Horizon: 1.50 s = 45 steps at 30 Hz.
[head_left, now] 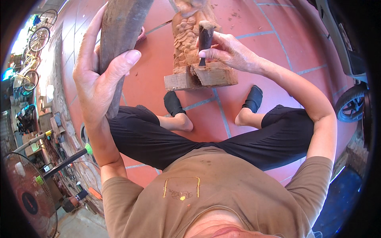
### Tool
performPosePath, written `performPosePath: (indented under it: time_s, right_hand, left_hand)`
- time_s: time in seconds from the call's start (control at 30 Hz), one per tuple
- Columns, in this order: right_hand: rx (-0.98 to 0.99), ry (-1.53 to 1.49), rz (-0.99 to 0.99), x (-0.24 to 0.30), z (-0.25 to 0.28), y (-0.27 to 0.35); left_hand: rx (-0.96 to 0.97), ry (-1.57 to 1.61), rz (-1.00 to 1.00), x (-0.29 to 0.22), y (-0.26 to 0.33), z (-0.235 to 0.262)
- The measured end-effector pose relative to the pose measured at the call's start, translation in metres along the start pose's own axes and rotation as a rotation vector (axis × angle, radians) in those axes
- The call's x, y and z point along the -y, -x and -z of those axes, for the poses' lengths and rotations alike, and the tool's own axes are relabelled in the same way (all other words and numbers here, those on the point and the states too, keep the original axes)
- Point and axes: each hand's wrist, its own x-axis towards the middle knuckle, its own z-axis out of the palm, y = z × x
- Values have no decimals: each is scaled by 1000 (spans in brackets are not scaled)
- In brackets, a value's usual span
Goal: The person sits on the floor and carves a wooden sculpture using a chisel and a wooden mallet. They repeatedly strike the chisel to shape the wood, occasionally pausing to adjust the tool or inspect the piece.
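My left hand (97, 75) is raised and gripped round a thick dark wooden mallet (121, 27), which stands up and slightly tilted at the upper left. My right hand (230, 51) holds a chisel with a dark wooden handle (205, 39), its tip set down against a pale carved wooden figure (190, 43). The carving stands upright on a rough block base (210, 77) on the red tiled floor, just beyond my two feet in dark socks.
Red floor tiles (254, 27) carry scattered wood chips. At the left are a fan (27, 194), tools with green-tipped handles (67, 158), clutter and bicycles (33, 47). A vehicle wheel (351, 105) sits at the right edge.
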Motion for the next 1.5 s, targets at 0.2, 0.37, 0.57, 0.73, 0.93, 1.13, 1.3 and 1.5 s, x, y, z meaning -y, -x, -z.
performPosePath:
  time_s: [0.2,0.37,0.57,0.73,0.93,1.13,1.3,1.5]
  right_hand:
    - [37,81,-47,-1,-5,-4]
    - [35,88,19,-1,-8,-9]
    - [64,137,-26,-3,-9,-13]
    - [38,112,-27,-3,-10,-12]
    - [47,115,-34,-1,-10,-10]
    - [24,119,49,-3,-13,-12]
    - [-9,173,104,-9,-14,-12]
    - [-56,115,164,-13,-19,-14]
  left_hand:
    - [5,-51,10,0,1,4]
    - [5,-63,37,0,4,1]
    - [8,-33,79,0,5,1]
    - [38,6,140,0,9,-2]
    - [166,-141,-73,10,3,6]
    - [26,-15,80,6,10,1]
    - [66,-36,60,1,7,1]
    - [327,-417,-110,30,6,-6]
